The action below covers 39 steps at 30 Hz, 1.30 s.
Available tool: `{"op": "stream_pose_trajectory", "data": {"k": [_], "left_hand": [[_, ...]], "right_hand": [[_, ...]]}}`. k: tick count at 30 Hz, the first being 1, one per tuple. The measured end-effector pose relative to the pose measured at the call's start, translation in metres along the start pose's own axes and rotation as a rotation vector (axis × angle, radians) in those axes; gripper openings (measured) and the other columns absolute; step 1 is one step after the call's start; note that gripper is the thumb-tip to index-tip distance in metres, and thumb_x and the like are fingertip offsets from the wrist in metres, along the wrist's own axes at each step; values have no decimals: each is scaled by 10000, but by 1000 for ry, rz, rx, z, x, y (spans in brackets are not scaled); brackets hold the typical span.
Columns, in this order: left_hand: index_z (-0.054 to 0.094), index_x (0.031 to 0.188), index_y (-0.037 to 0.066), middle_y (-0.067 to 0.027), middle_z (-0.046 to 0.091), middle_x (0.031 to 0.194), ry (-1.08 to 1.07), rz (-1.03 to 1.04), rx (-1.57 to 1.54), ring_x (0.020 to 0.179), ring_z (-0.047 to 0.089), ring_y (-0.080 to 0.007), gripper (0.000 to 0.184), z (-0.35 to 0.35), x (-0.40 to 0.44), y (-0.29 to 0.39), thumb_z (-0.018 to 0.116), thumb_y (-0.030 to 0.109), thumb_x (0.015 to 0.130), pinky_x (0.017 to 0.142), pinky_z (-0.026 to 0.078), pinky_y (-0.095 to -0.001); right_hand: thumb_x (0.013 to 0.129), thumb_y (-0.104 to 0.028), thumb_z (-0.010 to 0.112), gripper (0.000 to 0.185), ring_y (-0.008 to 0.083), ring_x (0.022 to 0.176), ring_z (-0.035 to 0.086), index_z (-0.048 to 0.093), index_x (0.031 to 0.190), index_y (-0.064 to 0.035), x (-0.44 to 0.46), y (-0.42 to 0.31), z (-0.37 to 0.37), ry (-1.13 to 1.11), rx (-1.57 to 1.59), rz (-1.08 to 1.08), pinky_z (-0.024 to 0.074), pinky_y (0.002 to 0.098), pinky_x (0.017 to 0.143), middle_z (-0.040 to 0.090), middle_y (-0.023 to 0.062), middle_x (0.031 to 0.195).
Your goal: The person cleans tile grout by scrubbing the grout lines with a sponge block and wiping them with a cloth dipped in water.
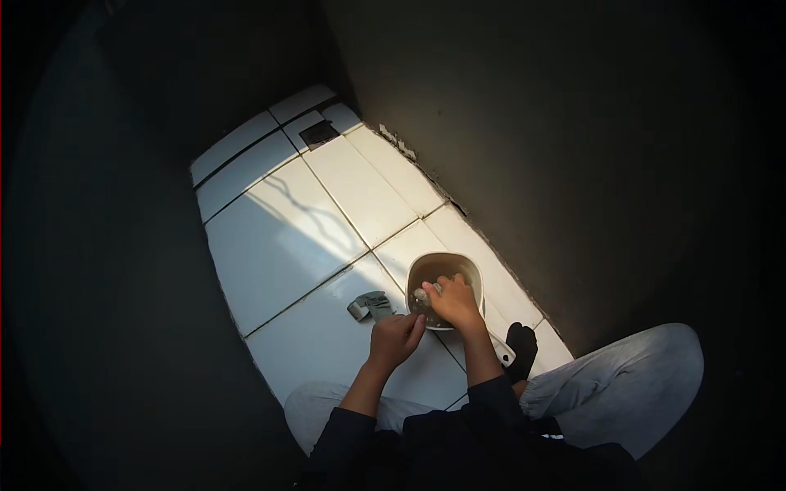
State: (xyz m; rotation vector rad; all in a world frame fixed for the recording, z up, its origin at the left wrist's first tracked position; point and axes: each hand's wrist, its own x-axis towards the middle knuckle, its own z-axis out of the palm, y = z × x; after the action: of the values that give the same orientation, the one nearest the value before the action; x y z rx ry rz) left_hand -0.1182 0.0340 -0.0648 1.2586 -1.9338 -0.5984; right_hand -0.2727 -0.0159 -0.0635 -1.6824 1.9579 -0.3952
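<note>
So, crumpled grey-green wad [372, 306] on smooth white tiles [282, 313], then my left hand [396, 339], curled by the pan's rim, can't tell if it's gripping anything. My right hand [457, 303] dips into the rounded-square pan [442, 265] of murky liquid, fingers bent round a pale lump [421, 295].

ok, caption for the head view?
Right hand inside a handled basin, left hand at its rim, crumpled gray item nearby, on white tiles.

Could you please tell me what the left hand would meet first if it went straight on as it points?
The left hand would probably meet the rim of the pale, rounded pan with a handle; depth is unclear, so they may be touching.
</note>
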Motion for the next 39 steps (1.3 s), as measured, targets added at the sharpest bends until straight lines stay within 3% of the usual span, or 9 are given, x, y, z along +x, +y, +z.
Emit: {"op": "stream_pose_trajectory", "data": {"k": [5, 7, 15, 20, 26, 32, 35, 37, 39], "left_hand": [[617, 652, 61, -113, 544, 538, -19, -8, -7, 481, 544, -273, 261, -1, 1, 0, 561, 194, 869, 473, 407, -379], [620, 658, 62, -118, 548, 543, -28, 6, 4, 484, 547, -277, 254, -2, 2, 0, 565, 199, 866, 472, 407, -381], [637, 716, 54, -122, 550, 544, -22, 6, -5, 484, 549, -278, 201, -3, 3, 0, 574, 187, 853, 473, 414, -380], [634, 713, 51, -121, 548, 540, -28, 8, -18, 482, 549, -277, 193, -3, 2, -1, 584, 181, 846, 470, 416, -379], [631, 700, 49, -120, 540, 531, -10, 13, -41, 480, 545, -280, 199, -7, 4, 5, 590, 182, 842, 469, 416, -381], [609, 686, 40, -115, 554, 543, -22, 2, -30, 488, 557, -272, 206, -6, 4, 4, 586, 172, 843, 478, 425, -367], [565, 848, 49, -124, 583, 570, -8, -115, -112, 521, 591, -281, 156, -2, 3, 4, 587, 204, 849, 485, 440, -391], [463, 1057, 53, -115, 612, 591, -26, -441, -331, 533, 625, -219, 293, -2, 3, 3, 579, 255, 879, 492, 447, -340], [386, 1176, 59, -114, 629, 617, -87, -558, -453, 549, 636, -198, 403, 2, 5, -2, 566, 282, 893, 500, 454, -314]], "right_hand": [[763, -197, 668, 379, 434, 964, 576, 544, 1085, -38, 4, 14, 2, -55, 0, -77, 466, 464, 830, 581, 249, 1006], [729, -129, 700, 373, 393, 958, 590, 535, 1056, -60, 1, 6, -8, -31, 218, -135, 462, 458, 811, 619, 198, 924], [727, -196, 700, 394, 367, 925, 562, 526, 1054, -62, -6, -18, -33, 45, 88, -137, 458, 412, 811, 592, 178, 901], [690, -94, 628, 490, 381, 958, 545, 465, 1150, -57, -5, 3, 0, 221, -152, -233, 449, 411, 861, 572, 212, 955], [668, -77, 630, 406, 389, 997, 532, 573, 1068, -36, -3, -3, -21, -183, 130, -42, 425, 421, 899, 580, 209, 1056], [662, -82, 648, 399, 385, 1032, 519, 585, 1056, -58, 0, 2, 3, 32, 113, -77, 419, 424, 900, 603, 191, 1023], [684, -141, 654, 466, 376, 1027, 537, 536, 1129, -69, 8, 18, 16, 32, 177, -109, 426, 427, 882, 607, 191, 1034], [691, -170, 661, 492, 378, 1009, 553, 511, 1148, -68, 4, 6, 0, -37, 259, -29, 435, 432, 866, 610, 194, 1027], [698, -200, 668, 521, 380, 991, 569, 485, 1168, -66, 1, 3, -5, -108, 340, 54, 444, 437, 850, 613, 196, 1019]]}}
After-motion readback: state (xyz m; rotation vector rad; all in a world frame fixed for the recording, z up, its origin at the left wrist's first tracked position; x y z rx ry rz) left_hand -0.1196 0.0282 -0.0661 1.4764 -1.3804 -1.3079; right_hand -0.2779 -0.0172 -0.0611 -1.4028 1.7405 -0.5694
